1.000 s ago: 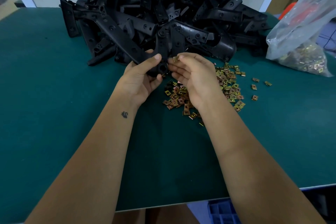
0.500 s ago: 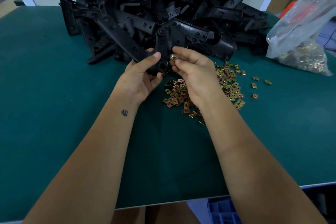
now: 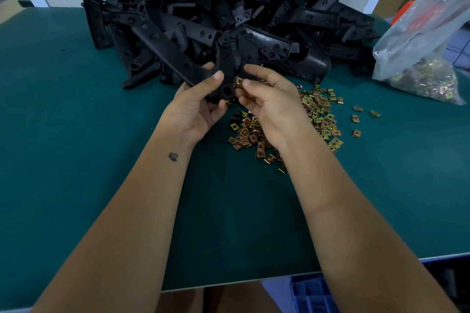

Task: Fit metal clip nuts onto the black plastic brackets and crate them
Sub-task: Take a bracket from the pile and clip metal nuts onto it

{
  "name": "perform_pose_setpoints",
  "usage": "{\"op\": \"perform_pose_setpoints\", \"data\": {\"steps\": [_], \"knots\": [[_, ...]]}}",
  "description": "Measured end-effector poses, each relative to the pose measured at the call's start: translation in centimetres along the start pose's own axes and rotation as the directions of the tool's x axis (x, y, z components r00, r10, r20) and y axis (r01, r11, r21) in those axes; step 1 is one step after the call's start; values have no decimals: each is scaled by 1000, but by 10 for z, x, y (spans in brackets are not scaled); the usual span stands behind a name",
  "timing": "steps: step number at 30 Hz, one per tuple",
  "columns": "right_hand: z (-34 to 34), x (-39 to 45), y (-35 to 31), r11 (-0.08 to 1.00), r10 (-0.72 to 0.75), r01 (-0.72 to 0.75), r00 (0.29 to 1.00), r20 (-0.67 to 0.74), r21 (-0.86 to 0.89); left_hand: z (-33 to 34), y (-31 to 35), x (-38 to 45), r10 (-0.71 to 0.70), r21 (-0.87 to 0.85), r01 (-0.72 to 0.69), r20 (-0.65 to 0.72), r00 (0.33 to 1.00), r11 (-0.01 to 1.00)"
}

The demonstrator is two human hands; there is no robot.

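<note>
Black bracket gripped in left hand above the nut pile, one clip nut pinched by right hand at the bracket's edge, bare green table left of the pile, bracket heap behind it.

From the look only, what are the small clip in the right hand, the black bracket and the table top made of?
Clip nut: seemingly thin plated metal, with a shiny gold-bronze sheen and a folded shape.
Black bracket: apparently moulded plastic, matte black with soft highlights and moulded holes.
Table top: a dull dark green mat without glare, perhaps rubber or vinyl; the material is uncertain.
</note>
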State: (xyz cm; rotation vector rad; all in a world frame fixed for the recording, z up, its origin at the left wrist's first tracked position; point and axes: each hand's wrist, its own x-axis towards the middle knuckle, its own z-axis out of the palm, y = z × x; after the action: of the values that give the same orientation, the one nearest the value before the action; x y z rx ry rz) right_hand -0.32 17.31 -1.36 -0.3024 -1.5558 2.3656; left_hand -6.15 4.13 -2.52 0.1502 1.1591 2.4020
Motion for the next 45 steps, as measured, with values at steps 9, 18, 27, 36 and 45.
{"op": "perform_pose_setpoints", "data": {"steps": [9, 18, 27, 36, 45], "knots": [[-1, 0, -1, 993, 76, -78, 997, 28, 90, -2, 0, 0, -11, 23, 9, 57, 998, 1000], [1, -1, -3, 1000, 28, -28, 1000, -6, 4, -3, -1, 0, -29, 34, 27, 73, 997, 999], [1, -1, -3, 1000, 25, -25, 1000, -10, -6, -3, -1, 0, -36, 32, 34, 69, 997, 999], [1, 0, -1, 1000, 19, -19, 1000, -10, -17, -2, -1, 0, -30, 41, 28, 54, 998, 999], [-1, -1, -1, 1000, 26, -27, 999, 18, 13, -2, -1, 1, -26, 28, 24, 59, 998, 999]]}}
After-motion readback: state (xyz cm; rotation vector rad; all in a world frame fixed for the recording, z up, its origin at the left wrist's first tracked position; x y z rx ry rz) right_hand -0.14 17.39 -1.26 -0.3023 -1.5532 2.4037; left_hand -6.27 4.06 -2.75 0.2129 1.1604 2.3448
